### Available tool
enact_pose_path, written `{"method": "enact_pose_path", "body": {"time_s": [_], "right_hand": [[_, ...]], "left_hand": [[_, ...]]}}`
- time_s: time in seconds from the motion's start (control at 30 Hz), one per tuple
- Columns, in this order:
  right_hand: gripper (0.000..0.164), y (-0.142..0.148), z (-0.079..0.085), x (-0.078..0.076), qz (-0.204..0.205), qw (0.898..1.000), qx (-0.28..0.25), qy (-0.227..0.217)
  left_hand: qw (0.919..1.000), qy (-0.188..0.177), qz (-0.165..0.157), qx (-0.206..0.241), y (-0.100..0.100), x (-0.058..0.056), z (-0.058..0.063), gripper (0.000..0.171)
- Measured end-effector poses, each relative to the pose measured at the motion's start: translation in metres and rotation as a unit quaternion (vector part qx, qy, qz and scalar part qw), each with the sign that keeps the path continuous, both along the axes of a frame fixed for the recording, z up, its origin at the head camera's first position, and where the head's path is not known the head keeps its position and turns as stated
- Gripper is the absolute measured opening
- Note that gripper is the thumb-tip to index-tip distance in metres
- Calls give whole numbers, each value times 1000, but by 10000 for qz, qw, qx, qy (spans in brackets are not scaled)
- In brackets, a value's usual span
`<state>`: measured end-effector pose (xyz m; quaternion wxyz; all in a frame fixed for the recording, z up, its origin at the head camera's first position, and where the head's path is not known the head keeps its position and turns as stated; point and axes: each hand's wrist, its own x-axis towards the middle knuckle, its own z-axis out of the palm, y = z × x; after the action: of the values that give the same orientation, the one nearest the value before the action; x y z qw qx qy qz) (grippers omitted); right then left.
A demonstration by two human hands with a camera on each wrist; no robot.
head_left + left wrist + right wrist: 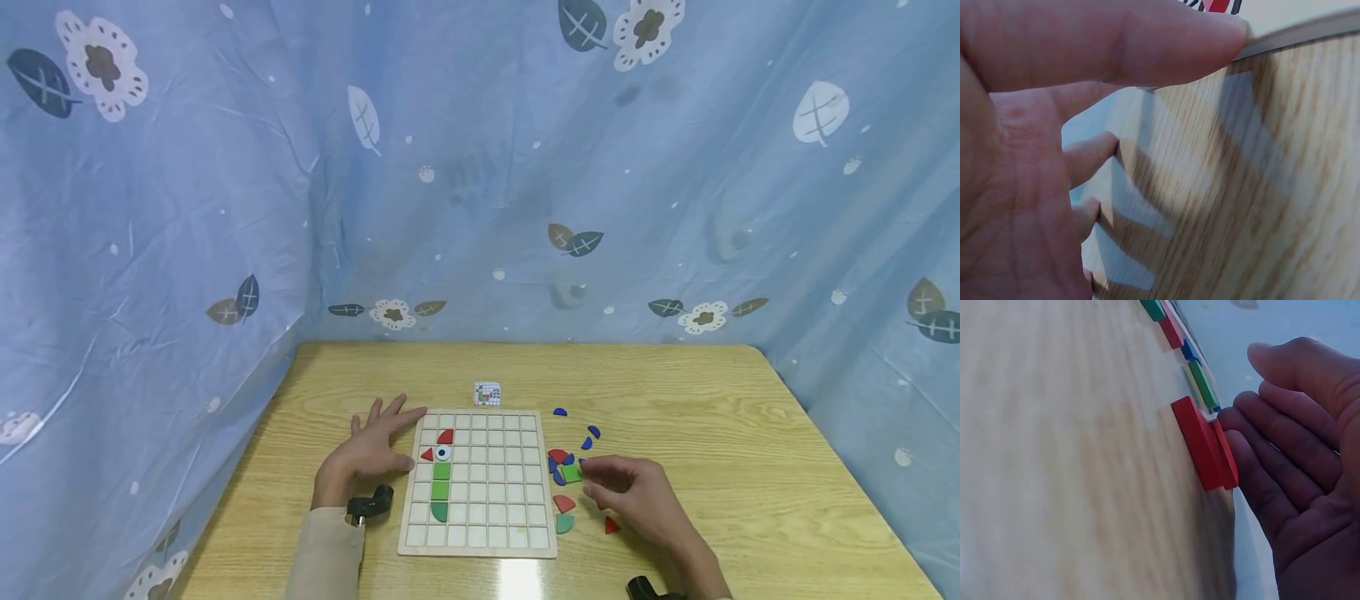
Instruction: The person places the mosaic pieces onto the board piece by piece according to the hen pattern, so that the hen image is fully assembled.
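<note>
Against gridded board, left hand (spread), right hand near loose pieces

Blue leaf-printed cloth across upper frame; wood-grain table lower centre; glare at bottom edge, perhaps lamplight.

No words, numbers or brand names can be read in any of the three views. On the small card on the tabletop, just beyond the board, a coloured pattern is printed over a grid, too small to be made out. The round piece on the board is marked with a dark dot on white.
</note>
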<state>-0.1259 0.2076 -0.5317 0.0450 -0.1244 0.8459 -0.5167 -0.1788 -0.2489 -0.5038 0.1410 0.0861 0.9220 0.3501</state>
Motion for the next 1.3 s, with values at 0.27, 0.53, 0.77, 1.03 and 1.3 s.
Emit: {"method": "enact_pose_path", "body": {"time_s": [0.27,0.53,0.77,1.03,1.3], "right_hand": [[31,-9,1,-11,-91,9997,243,29],[32,-16,0,-15,80,9985,502,210],[33,-22,1,-14,-150,9947,919,432],[33,-21,1,-11,-226,9942,918,514],[31,-17,9,3,-237,9984,360,368]], "left_hand": [[10000,-7,1,-9,-1,0,2,92],[10000,2,-36,2,-2,1,1,91],[9999,5,-81,72,-3,1,0,91],[9999,-16,-69,119,-2,1,0,91],[10000,-40,-40,75,-2,0,0,91]]}}
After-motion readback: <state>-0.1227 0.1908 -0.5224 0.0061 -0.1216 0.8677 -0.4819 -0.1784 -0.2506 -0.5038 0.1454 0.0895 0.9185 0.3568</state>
